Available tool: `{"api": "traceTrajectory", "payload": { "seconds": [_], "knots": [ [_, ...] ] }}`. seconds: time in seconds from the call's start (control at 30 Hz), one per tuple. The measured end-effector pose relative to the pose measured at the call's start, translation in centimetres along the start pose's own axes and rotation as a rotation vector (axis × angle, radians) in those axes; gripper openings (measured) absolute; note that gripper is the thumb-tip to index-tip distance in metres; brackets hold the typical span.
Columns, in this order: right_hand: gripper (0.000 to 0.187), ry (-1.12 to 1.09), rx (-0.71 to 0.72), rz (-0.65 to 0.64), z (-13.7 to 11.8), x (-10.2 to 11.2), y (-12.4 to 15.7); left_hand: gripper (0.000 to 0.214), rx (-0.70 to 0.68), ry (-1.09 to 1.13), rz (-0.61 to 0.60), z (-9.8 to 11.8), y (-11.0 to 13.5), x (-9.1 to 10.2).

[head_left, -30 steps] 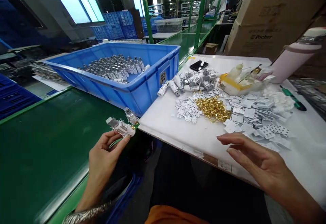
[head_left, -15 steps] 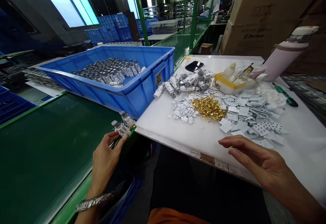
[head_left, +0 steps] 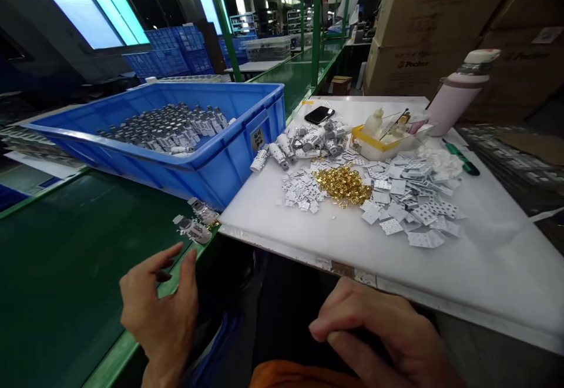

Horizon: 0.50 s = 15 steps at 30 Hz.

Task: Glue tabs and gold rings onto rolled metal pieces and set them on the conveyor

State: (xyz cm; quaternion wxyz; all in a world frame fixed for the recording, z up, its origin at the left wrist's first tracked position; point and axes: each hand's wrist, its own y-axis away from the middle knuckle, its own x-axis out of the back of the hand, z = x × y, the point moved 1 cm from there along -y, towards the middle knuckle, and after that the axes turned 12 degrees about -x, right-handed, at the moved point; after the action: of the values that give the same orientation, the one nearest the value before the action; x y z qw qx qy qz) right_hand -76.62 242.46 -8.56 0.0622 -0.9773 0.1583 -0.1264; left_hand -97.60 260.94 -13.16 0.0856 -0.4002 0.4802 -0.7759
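Observation:
My left hand (head_left: 165, 297) is empty, thumb and fingers apart, just in front of two small white-and-grey figure-like pieces. The nearer white-and-grey piece (head_left: 192, 229) lies at the edge of the green conveyor belt, with the other piece (head_left: 204, 210) right behind it; a bit of gold shows beside them. My right hand (head_left: 379, 329) hovers in front of the table's front edge with its fingers curled in and the thumb close to the index finger. Nothing shows in its grip. On the white table (head_left: 286, 229) lie a heap of gold rings (head_left: 343, 184) and white dotted tiles (head_left: 412, 200).
A blue crate (head_left: 207, 159) full of white-and-grey pieces stands behind my left hand. More such pieces (head_left: 304, 144), small white chips (head_left: 302, 190), a phone (head_left: 319, 114), a yellow-rimmed tray (head_left: 374, 147), a green cutter (head_left: 460, 157) and a pink bottle (head_left: 458, 97) are on the table.
My left hand has let go of the nearer piece on the belt edge and drawn back toward me. My right hand has moved left and down from over the table, its fingers curling in.

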Motion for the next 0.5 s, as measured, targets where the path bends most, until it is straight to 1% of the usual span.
{"api": "traceTrajectory", "payload": {
  "seconds": [0.03, 0.1, 0.17, 0.23, 0.3, 0.37, 0.43, 0.5],
  "knots": [
    [0.020, -0.017, -0.031, -0.013, 0.2, -0.4, 0.0, 0.028, 0.023, 0.002, 0.023, -0.2, 0.1, 0.3],
    [0.017, -0.043, -0.154, 0.009, 0.8, -0.6, 0.1, 0.027, 0.063, 0.025, 0.007, -0.8, 0.3, 1.1],
    [0.015, -0.064, -0.261, 0.020, 1.6, -0.5, 0.0, 0.024, 0.097, 0.029, -0.047, -1.4, 0.6, 1.7],
    [0.015, -0.069, -0.271, -0.058, 2.0, -0.6, -0.3, 0.032, 0.145, 0.001, -0.120, -2.2, 0.6, 1.8],
    [0.014, -0.047, -0.224, -0.175, 2.1, -1.0, -0.5, 0.052, 0.209, 0.001, -0.229, -3.2, 0.2, 1.3],
    [0.013, -0.013, -0.203, -0.204, 2.1, -1.4, -0.6, 0.069, 0.273, 0.056, -0.371, -4.3, -0.3, 0.4],
    [0.014, 0.015, -0.231, -0.146, 2.2, -1.6, -0.5, 0.074, 0.333, 0.143, -0.494, -5.2, -1.0, -0.6],
    [0.017, 0.030, -0.295, -0.073, 2.4, -1.3, -0.3, 0.075, 0.384, 0.218, -0.558, -5.7, -1.6, -1.5]
  ]
}}
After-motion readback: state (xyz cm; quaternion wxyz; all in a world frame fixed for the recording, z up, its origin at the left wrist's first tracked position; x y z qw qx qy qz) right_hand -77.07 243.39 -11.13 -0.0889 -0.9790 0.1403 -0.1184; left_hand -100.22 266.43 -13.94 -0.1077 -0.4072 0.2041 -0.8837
